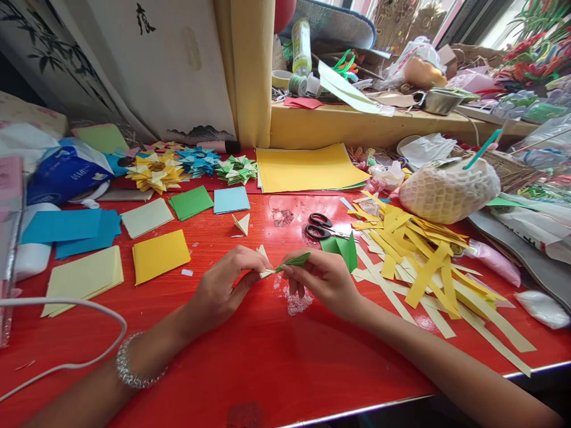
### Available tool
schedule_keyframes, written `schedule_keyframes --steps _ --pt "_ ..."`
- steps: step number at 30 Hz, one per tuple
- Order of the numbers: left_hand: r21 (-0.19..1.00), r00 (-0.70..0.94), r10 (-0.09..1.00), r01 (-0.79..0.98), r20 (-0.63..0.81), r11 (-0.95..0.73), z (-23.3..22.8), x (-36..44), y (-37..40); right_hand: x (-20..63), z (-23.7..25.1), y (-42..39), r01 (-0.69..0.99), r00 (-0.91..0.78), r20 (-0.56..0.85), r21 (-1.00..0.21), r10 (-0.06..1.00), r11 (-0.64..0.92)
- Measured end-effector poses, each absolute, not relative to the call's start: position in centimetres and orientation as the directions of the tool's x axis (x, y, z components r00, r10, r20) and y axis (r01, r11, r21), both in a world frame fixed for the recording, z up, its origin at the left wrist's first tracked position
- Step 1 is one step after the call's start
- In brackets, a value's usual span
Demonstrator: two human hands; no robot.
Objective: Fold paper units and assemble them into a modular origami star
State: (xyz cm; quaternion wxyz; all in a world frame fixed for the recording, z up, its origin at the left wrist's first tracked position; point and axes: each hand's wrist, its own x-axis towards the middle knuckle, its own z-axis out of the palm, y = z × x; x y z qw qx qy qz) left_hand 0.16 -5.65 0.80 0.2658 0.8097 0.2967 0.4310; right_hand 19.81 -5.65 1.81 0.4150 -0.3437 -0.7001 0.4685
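Observation:
My left hand (pixel 232 276) pinches a small folded cream paper piece (pixel 263 255) over the middle of the red table. Close against it, my right hand (pixel 323 274) grips a folded green paper piece (pixel 297 260); the two pieces meet between my fingertips, and whether they interlock is hidden. Just beyond my hands stands a folded cream paper triangle (pixel 241 224). Black-handled scissors (pixel 319 226) lie past my right hand, beside a loose green paper piece (pixel 344 251).
Stacks of yellow (pixel 161 257), cream (pixel 84 280) and blue paper (pixel 71 229) lie left. Folded paper stars (pixel 156 172) and yellow sheets (pixel 307 168) sit at the back. Cut paper strips (pixel 428 273) heap on the right, near a net-wrapped coconut (pixel 450 189). A white cable (pixel 89 304) loops at left.

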Motion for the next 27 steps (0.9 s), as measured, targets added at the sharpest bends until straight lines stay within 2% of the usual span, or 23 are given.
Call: schedule_keyframes --steps 3,7,9,15,19,27 --pt "0.679 0.456 0.706 0.258 0.541 -0.687 0.8 0.2 -5.6 19.9 1.7 -5.9 0.241 -0.407 0.435 -0.797 0.803 0.554" --pt "0.653 0.448 0.675 0.23 0.587 -0.721 0.7 0.3 -5.5 19.9 1.5 -5.9 0.344 -0.419 0.679 -0.495 0.602 0.798" --pt "0.646 0.444 0.663 0.215 0.603 -0.732 0.7 0.3 -5.5 19.9 1.2 -5.9 0.346 -0.439 0.727 -0.405 0.527 0.846" --pt "0.643 0.441 0.648 0.187 0.621 -0.743 0.7 0.4 -5.5 20.5 0.5 -5.7 0.36 -0.514 0.752 -0.248 0.413 0.9" --pt "0.634 0.45 0.635 0.179 0.628 -0.753 0.7 0.4 -5.5 20.6 0.4 -5.7 0.357 -0.529 0.759 -0.207 0.38 0.911" --pt "0.606 0.47 0.599 0.16 0.648 -0.78 0.3 0.2 -5.5 20.6 0.8 -5.9 0.342 -0.521 0.74 -0.276 0.425 0.899"
